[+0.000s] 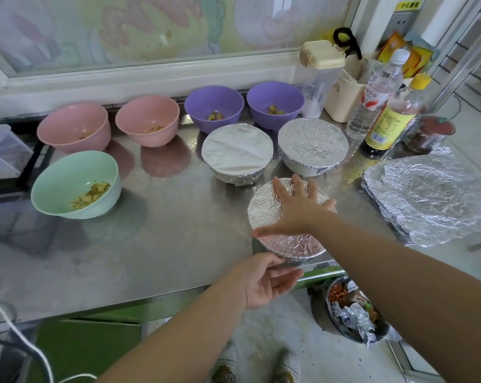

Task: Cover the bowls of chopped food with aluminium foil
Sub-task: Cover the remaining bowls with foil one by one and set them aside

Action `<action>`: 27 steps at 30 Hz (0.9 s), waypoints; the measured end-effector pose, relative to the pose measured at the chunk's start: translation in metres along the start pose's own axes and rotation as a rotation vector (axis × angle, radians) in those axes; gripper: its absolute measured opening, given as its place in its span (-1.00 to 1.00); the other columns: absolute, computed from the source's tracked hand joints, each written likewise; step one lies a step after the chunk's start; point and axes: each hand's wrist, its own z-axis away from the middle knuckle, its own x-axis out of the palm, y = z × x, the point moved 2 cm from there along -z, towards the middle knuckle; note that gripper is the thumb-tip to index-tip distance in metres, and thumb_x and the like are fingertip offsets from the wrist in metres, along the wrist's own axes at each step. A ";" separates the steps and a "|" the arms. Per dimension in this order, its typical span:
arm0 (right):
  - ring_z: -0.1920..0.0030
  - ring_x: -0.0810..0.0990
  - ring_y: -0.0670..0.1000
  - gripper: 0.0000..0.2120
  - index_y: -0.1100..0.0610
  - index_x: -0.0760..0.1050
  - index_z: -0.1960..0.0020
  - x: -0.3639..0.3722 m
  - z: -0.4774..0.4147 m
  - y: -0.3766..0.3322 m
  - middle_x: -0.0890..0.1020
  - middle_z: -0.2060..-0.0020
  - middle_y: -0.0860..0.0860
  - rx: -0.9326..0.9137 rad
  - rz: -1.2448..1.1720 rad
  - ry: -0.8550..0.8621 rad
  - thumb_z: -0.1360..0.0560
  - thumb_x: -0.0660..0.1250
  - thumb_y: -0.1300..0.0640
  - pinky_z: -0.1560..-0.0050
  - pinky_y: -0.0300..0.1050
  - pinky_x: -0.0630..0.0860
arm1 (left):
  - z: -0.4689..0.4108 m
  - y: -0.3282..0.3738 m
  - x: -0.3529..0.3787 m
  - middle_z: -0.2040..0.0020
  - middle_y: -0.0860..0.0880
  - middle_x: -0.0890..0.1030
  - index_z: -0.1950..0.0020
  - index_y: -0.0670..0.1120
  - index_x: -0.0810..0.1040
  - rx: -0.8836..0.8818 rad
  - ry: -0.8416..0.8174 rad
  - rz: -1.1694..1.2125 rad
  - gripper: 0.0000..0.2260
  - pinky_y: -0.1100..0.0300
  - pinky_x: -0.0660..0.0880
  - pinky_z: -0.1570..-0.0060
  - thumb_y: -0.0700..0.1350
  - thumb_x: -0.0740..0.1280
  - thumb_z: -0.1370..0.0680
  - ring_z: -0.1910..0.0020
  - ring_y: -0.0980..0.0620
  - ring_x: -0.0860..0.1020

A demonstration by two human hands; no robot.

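Note:
A foil-covered bowl (267, 217) stands near the steel counter's front edge. My right hand (294, 205) lies flat on its foil top with the fingers spread. My left hand (264, 280) is open at the bowl's near side, fingertips close to the foil rim. Two more foil-covered bowls (238, 153) (313, 146) stand just behind. Uncovered bowls with chopped food: a green one (68, 178) at the left, two pink ones (73, 125) (148, 118) and two purple ones (214, 106) (275, 102) along the back. A stack of foil sheets (430, 194) lies at the right.
Bottles (377, 92) (394, 114), a clear pitcher (316, 78) and a jar (432, 134) crowd the back right corner. On the floor below the counter's edge sits a pan (352, 313) with crumpled foil. A white cable (26, 344) hangs at the lower left.

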 end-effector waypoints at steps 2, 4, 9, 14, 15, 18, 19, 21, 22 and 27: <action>-0.56 -0.42 0.29 0.38 -0.23 -0.43 -0.58 0.001 -0.001 0.000 -0.41 -0.59 0.03 0.001 0.001 0.002 -0.09 0.31 -0.69 -0.34 0.68 -0.19 | -0.001 -0.004 0.002 -0.06 -0.30 0.68 -0.09 -0.25 0.49 -0.042 -0.067 0.086 -0.87 0.10 0.66 0.22 -0.26 0.17 -0.66 0.10 -0.13 0.71; -0.56 -0.42 0.29 0.38 -0.22 -0.44 -0.58 0.001 -0.001 0.001 -0.41 -0.59 0.03 0.000 0.006 0.000 -0.08 0.30 -0.70 -0.34 0.68 -0.18 | -0.002 -0.009 0.004 -0.04 -0.28 0.69 -0.04 -0.27 0.53 -0.049 -0.091 0.149 -0.85 0.07 0.67 0.20 -0.25 0.19 -0.66 0.11 -0.12 0.72; -0.56 -0.43 0.28 0.39 -0.23 -0.44 -0.58 0.002 -0.001 0.001 -0.42 -0.59 0.02 0.001 -0.002 -0.006 -0.08 0.31 -0.70 -0.35 0.67 -0.20 | -0.004 -0.014 0.008 0.17 -0.26 0.69 0.07 -0.34 0.58 0.001 0.004 0.253 -0.85 0.04 0.65 0.26 -0.32 0.26 -0.62 0.29 -0.09 0.71; -0.56 -0.43 0.29 0.38 -0.23 -0.45 -0.57 0.002 -0.001 0.001 -0.43 -0.59 0.03 -0.004 0.002 -0.005 -0.08 0.30 -0.70 -0.35 0.67 -0.20 | -0.006 -0.014 0.012 0.16 -0.30 0.68 0.04 -0.37 0.56 0.010 0.041 0.299 -0.89 0.05 0.65 0.21 -0.40 0.24 -0.61 0.28 -0.13 0.70; -0.56 -0.43 0.29 0.38 -0.22 -0.45 -0.57 0.002 -0.001 0.001 -0.43 -0.58 0.03 -0.005 0.004 -0.005 -0.08 0.29 -0.70 -0.35 0.67 -0.20 | -0.006 -0.014 0.013 0.16 -0.31 0.67 0.03 -0.38 0.56 0.006 0.042 0.315 -0.89 0.06 0.65 0.19 -0.41 0.24 -0.60 0.26 -0.13 0.69; -0.56 -0.43 0.30 0.38 -0.22 -0.45 -0.58 0.002 0.000 0.001 -0.43 -0.58 0.03 -0.008 0.006 -0.007 -0.09 0.29 -0.70 -0.35 0.67 -0.20 | -0.006 -0.013 0.018 0.25 -0.28 0.66 0.08 -0.37 0.55 0.001 0.065 0.371 -0.89 0.11 0.64 0.25 -0.42 0.25 -0.60 0.31 -0.11 0.65; -0.56 -0.43 0.30 0.38 -0.21 -0.45 -0.58 0.002 0.001 0.001 -0.43 -0.58 0.03 -0.008 0.007 -0.007 -0.09 0.29 -0.70 -0.35 0.67 -0.20 | -0.006 -0.012 0.019 0.28 -0.27 0.65 0.10 -0.37 0.54 -0.003 0.082 0.395 -0.89 0.12 0.63 0.30 -0.42 0.25 -0.59 0.35 -0.10 0.64; -0.56 -0.44 0.30 0.37 -0.21 -0.45 -0.58 0.002 0.001 0.001 -0.44 -0.58 0.02 -0.009 0.008 -0.008 -0.10 0.29 -0.70 -0.35 0.66 -0.20 | -0.005 -0.012 0.021 0.32 -0.27 0.65 0.11 -0.37 0.53 -0.005 0.123 0.420 -0.91 0.14 0.62 0.37 -0.42 0.28 -0.58 0.42 -0.09 0.64; -0.56 -0.43 0.30 0.37 -0.21 -0.45 -0.58 0.002 0.001 0.001 -0.44 -0.58 0.03 -0.010 0.007 -0.007 -0.11 0.29 -0.70 -0.35 0.66 -0.20 | -0.005 -0.012 0.020 0.33 -0.27 0.64 0.12 -0.38 0.53 -0.001 0.141 0.421 -0.91 0.15 0.62 0.40 -0.43 0.29 -0.58 0.45 -0.09 0.63; -0.56 -0.43 0.29 0.38 -0.22 -0.44 -0.58 0.003 0.000 0.002 -0.43 -0.59 0.02 -0.013 0.005 0.004 -0.08 0.28 -0.71 -0.35 0.66 -0.20 | -0.006 -0.010 0.022 0.40 -0.25 0.63 0.17 -0.36 0.53 0.022 0.183 0.416 -0.87 0.17 0.59 0.51 -0.43 0.29 -0.58 0.53 -0.06 0.62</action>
